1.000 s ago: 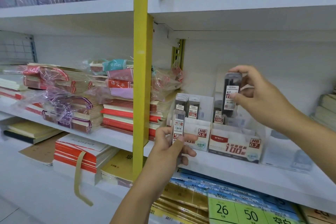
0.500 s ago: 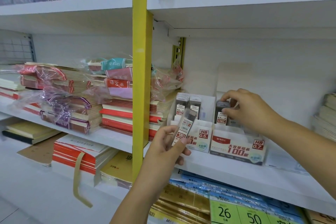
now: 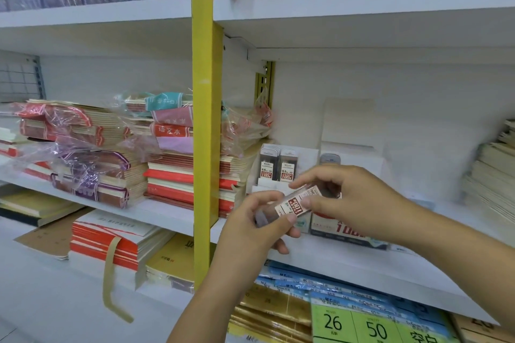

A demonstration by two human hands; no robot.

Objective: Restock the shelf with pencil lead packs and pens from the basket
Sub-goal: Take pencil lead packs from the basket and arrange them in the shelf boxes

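Moved: bringing the right hand (image 3: 354, 198) out of the right-hand display box and forward to the left hand (image 3: 259, 220); tipping the slim clear plastic pencil lead pack (image 3: 292, 206) with the red-and-white label from leaning upright to nearly flat.
Pencil lead pack: hanging in the air between both hands, in front of the display boxes and just above the front edge of the white shelf board (image 3: 334, 259); pointing its grey cap end left and down, its other end right and up.
Left hand: curling fingers over the cap end, pressing the thumb against the front of the pack just below the label.
Right hand: pinching the upper right end of the pack between thumb and forefinger, keeping the remaining fingers loosely bent behind it.
Left display box (image 3: 310, 160): white cardboard, holding upright dark 0.5 lead packs (image 3: 276, 167) behind the hands.
Right display box (image 3: 351, 231): white cardboard with red print, sitting mostly hidden by the right hand, showing one grey-capped pack (image 3: 330, 159) above the knuckles.
Surroundings: yellow metal upright post (image 3: 204, 120) standing left of the hands; stacks of wrapped notebooks (image 3: 172, 172) lying beyond it.
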